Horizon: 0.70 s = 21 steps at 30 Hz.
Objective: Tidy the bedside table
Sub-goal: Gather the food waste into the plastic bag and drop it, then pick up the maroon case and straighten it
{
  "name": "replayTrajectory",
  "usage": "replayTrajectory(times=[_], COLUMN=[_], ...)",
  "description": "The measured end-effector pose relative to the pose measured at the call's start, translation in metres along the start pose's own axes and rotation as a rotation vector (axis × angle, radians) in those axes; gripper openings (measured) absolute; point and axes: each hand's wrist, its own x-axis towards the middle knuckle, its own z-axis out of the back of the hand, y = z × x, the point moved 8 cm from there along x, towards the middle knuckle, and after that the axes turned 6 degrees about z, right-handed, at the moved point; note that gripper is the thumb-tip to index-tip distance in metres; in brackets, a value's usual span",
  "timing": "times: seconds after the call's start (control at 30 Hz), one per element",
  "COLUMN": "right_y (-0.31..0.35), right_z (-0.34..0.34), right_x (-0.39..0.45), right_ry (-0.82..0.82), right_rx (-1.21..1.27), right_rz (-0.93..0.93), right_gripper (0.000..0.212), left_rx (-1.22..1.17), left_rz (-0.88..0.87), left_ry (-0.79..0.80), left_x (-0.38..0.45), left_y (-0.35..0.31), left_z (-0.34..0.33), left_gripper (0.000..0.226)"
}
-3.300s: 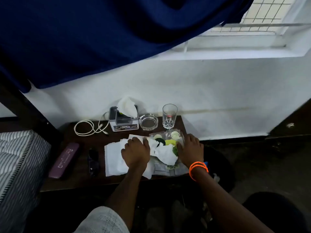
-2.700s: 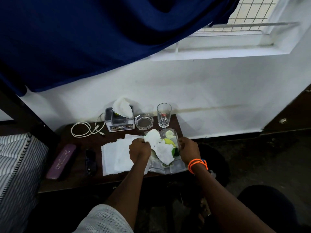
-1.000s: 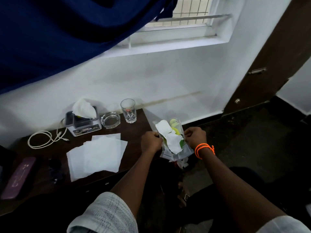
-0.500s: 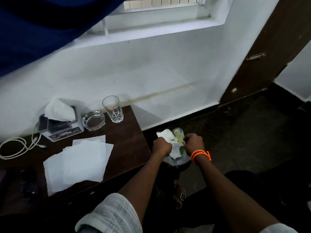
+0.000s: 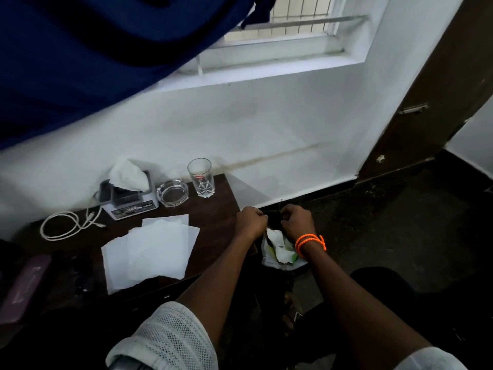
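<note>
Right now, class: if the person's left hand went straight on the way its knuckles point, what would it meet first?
Probably the white wall behind the bedside table. The left hand points up-frame past the table's right edge, and nothing shows between; depth is unclear.

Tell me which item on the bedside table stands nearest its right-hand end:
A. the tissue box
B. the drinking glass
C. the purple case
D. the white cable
B. The drinking glass stands closest to the table's right end, with the ashtray and tissue box to its left.
</note>
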Motion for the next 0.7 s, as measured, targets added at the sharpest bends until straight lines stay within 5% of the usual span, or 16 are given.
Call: replayTrajectory(times=[0.7], right_y=[0.281], right_z=[-0.134], right_x=[-0.098], right_ry=[0.209], right_rx=[-0.016], right_rz=[0.594], right_gripper=[0.021], left_rx=[-0.097], left_rz=[0.230], left_ry=[-0.431], left_x=[-0.105], left_y=[0.176], left_z=[0.268], left_gripper=[0.016])
